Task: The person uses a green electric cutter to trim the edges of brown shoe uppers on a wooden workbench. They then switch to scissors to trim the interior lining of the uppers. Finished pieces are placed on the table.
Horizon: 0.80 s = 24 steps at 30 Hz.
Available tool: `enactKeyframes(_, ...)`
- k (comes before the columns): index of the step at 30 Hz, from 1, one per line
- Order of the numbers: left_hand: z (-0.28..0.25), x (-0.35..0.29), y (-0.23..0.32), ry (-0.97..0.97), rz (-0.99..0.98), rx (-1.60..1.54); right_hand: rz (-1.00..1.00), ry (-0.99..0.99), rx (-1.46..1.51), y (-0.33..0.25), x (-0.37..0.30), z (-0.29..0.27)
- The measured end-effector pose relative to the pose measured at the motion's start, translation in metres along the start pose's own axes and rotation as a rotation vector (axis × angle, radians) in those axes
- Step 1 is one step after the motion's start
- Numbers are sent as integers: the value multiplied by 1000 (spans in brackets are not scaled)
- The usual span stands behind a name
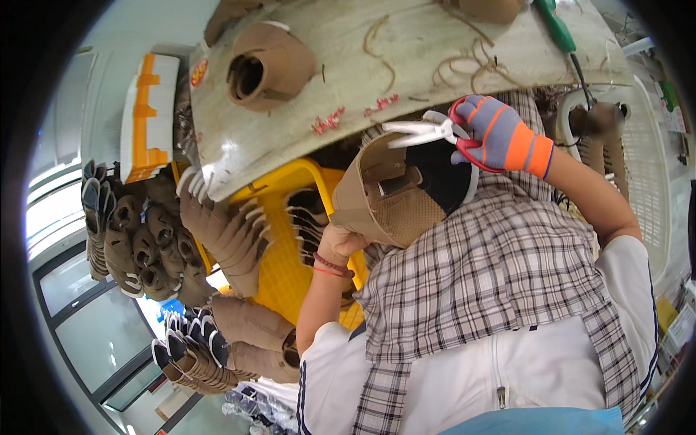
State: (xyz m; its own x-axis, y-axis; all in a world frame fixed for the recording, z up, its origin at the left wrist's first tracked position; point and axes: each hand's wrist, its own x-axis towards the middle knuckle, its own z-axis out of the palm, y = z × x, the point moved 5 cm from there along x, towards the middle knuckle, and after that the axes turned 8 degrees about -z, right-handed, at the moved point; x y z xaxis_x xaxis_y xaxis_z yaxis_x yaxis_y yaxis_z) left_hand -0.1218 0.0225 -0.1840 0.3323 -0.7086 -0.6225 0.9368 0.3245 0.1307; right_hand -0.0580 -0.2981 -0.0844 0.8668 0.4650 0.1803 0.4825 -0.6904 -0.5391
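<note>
Before you stretches a pale, scuffed counter [348, 80]. On it you have a hollow brown piece [290, 69] at left, loose tan cords [481, 67], a green tool [554, 27] at right, and red-and-white patches [328, 122] near your edge.

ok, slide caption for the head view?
Gloved right hand holds red-handled scissors at a brown upper held in the left hand.

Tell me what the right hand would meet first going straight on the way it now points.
Scissors leading, the right hand would probably meet the brown upper first, near its rim, though depth is unclear.
</note>
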Motion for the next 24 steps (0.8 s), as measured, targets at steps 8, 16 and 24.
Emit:
enactKeyframes(8, -16, -2, 19, 632, 804, 1020, -146, -9, -255, 20, -24, 39)
enactKeyframes(16, -5, 42, 44, 396, 969, 407, -169, 4, -347, 23, -6, 50)
enactKeyframes(24, 46, 38, 41, 311, 842, 199, -139, -9, -357, 18, 0, 48)
